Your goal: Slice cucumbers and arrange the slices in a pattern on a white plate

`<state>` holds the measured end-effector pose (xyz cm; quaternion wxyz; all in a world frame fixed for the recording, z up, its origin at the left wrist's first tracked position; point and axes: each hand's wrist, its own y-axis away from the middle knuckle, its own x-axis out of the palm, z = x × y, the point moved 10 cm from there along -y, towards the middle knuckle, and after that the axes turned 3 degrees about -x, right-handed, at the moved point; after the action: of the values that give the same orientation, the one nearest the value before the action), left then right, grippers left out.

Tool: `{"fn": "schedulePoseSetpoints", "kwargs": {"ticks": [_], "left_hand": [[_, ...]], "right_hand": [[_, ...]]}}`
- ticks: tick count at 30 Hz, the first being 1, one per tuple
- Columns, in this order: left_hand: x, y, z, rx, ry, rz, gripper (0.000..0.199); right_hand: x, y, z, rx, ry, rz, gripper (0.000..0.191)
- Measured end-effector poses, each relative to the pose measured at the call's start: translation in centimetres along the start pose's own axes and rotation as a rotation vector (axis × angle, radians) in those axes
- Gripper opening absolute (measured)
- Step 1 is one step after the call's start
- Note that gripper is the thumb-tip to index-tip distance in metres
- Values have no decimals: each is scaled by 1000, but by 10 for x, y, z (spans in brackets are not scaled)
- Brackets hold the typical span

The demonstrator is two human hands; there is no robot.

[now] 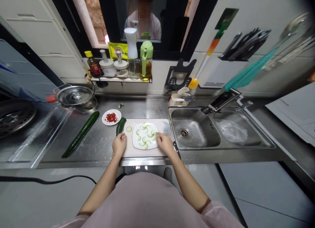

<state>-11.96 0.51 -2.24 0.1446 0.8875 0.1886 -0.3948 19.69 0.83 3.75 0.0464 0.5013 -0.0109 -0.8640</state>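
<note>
A white square plate (135, 144) lies on a pale cutting board (128, 152), with thin cucumber slices (146, 145) laid on it in curved fan-like groups. My right hand (164, 143) is over the plate's right edge, its fingertips pinched on a cucumber slice at the right-hand group. At the board's left edge my left hand (119, 144) has its fingers curled together; what is between them, if anything, I cannot make out. A cut cucumber piece (120, 126) lies just beyond it. One round slice (129, 129) rests on the board. The knife (168, 129) lies along the board's right side, partly behind my right hand.
Left of the board are a whole cucumber (81, 134), a small dish (104, 120) of chopped red bits and a lidded steel pot (78, 97). A double sink (197, 126) adjoins the board on the right. Condiment containers stand on a rack (118, 79) below the window.
</note>
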Motion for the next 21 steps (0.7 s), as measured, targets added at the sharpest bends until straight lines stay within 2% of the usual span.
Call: {"fn": "schedulePoseSetpoints", "kwargs": {"ticks": [4, 12, 21], "left_hand": [[-1, -8, -16, -9, -118, 21, 37], [4, -21, -43, -7, -141, 50, 41], [25, -30, -59, 20, -352, 216, 46]], "right_hand": [[2, 2, 4, 4, -11, 22, 38], [-9, 10, -10, 24, -81, -40, 41], [-17, 17, -21, 9, -157, -79, 47]]}}
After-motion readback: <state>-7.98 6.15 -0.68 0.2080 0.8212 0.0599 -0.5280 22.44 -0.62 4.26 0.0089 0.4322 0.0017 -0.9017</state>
